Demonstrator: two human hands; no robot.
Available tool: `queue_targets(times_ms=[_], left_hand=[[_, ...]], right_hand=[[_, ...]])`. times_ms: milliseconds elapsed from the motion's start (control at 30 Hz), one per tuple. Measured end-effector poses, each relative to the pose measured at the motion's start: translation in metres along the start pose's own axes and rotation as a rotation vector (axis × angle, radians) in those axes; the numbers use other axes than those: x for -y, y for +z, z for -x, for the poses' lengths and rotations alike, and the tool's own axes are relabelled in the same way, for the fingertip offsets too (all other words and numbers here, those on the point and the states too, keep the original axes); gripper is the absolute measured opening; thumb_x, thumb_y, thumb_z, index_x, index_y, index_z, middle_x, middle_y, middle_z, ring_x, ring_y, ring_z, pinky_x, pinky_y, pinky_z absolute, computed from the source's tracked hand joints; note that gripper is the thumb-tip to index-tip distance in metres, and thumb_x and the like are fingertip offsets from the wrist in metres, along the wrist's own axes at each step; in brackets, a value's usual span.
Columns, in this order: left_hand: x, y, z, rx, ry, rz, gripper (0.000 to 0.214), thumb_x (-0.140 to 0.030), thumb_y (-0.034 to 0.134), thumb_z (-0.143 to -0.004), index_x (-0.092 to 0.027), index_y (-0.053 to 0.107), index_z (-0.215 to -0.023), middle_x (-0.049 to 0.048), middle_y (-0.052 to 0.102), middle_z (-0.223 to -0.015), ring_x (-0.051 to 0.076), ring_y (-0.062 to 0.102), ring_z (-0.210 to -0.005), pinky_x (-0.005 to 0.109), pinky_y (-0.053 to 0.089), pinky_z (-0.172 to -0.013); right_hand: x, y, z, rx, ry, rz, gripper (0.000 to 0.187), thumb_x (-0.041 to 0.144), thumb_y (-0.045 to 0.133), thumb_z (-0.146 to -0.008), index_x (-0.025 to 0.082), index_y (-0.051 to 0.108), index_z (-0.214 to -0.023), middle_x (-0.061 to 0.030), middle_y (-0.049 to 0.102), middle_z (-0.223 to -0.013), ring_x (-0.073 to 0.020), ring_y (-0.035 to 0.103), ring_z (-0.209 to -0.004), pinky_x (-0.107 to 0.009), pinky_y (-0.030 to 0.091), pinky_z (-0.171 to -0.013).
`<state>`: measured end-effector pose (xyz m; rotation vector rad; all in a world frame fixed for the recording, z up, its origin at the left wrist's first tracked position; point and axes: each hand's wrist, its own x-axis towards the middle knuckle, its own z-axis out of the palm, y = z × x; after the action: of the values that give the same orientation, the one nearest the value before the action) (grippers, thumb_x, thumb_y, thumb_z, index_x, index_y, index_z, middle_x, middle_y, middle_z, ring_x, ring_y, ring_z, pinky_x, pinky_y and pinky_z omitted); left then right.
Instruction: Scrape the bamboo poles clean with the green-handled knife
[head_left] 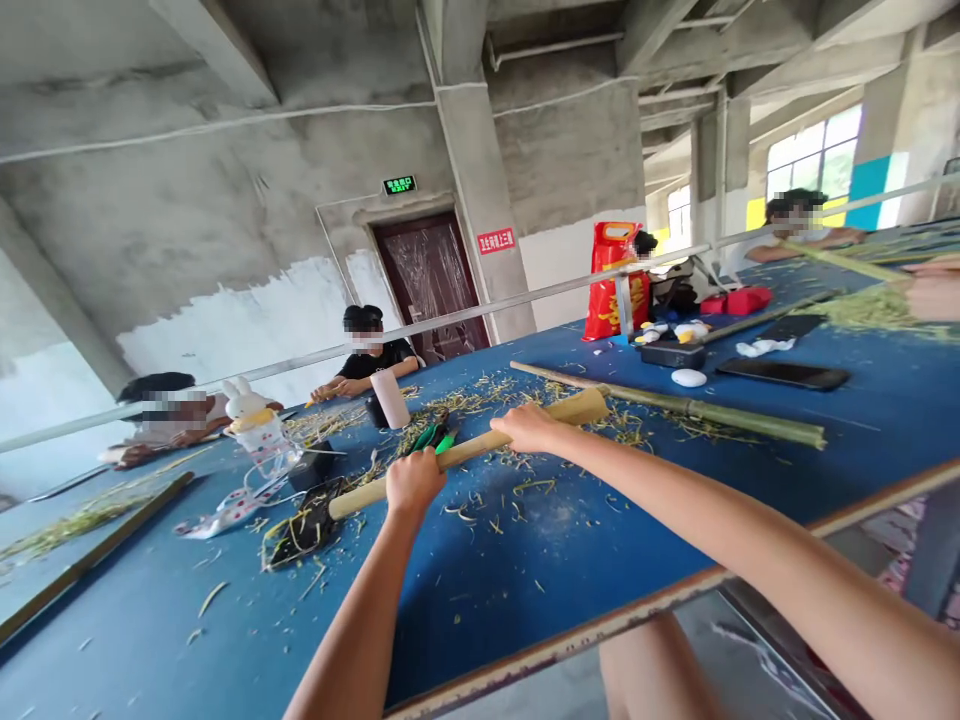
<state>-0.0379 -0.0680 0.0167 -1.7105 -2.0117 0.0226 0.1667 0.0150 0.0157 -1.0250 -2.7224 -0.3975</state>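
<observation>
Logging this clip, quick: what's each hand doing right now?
Left hand: closed, holding the bamboo pole.
Right hand: closed, also holding the bamboo pole.

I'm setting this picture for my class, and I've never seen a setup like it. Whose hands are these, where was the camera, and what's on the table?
There is no machine here. The camera is worn on a person's head and looks forward and down, so the two bare arms are that person's own. Their left hand and right hand both grip a pale wooden rod. Beneath it is a blue table, scattered with pale shavings. A green-handled tool lies just past the hands, and a long green bamboo pole lies to the right. Across the table sits a co-worker in a black shirt.
</observation>
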Motion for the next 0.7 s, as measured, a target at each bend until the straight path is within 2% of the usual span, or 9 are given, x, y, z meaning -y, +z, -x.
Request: queue_targets(times_ms=[200,400,567,633,700], left_hand=[[-0.022,-0.002,0.006,0.010,0.129,0.021,0.030,-0.025,0.047,-0.072,-0.014,0.063,-0.095,0.0166,0.067,-0.085,0.030,0.063,-0.081,0.039,0.048,-0.068],[-0.028,-0.006,0.005,-0.046,0.120,0.063,0.027,-0.022,0.045,-0.072,-0.012,0.063,-0.090,0.0166,0.066,-0.082,0.030,0.063,-0.080,0.037,0.048,-0.065],[-0.032,-0.007,0.005,-0.001,0.131,0.098,0.022,-0.025,0.048,-0.072,-0.015,0.063,-0.085,0.0130,0.066,-0.083,0.026,0.063,-0.078,0.032,0.046,-0.065],[-0.029,-0.008,0.006,-0.074,0.121,0.089,0.023,-0.023,0.046,-0.073,-0.015,0.061,-0.089,0.0121,0.065,-0.082,0.025,0.062,-0.079,0.034,0.045,-0.067],[-0.021,-0.010,0.007,-0.243,0.098,0.062,0.023,-0.021,0.045,-0.074,-0.015,0.059,-0.092,0.0122,0.063,-0.084,0.026,0.060,-0.083,0.036,0.042,-0.074]], right_hand=[[-0.008,0.016,0.025,-0.030,0.090,0.040,0.033,0.015,0.051,-0.074,0.022,0.052,-0.107,-0.0080,0.066,-0.093,-0.0226,0.062,-0.085,-0.030,0.043,-0.068],[-0.011,0.013,0.032,-0.161,0.088,0.137,0.034,0.006,0.042,-0.077,0.017,0.051,-0.108,-0.0115,0.064,-0.095,-0.0219,0.059,-0.089,-0.030,0.041,-0.073],[-0.014,0.007,0.039,-0.222,0.105,0.190,0.032,0.006,0.034,-0.083,0.014,0.054,-0.106,-0.0146,0.063,-0.096,-0.0230,0.057,-0.090,-0.033,0.038,-0.076],[-0.017,0.002,0.041,-0.200,0.111,0.173,0.032,0.005,0.037,-0.080,0.014,0.054,-0.106,-0.0133,0.064,-0.094,-0.0223,0.059,-0.087,-0.031,0.039,-0.073],[-0.020,-0.002,0.041,-0.154,0.124,0.123,0.032,0.007,0.043,-0.076,0.016,0.053,-0.106,-0.0102,0.065,-0.090,-0.0212,0.060,-0.081,-0.029,0.040,-0.068]])
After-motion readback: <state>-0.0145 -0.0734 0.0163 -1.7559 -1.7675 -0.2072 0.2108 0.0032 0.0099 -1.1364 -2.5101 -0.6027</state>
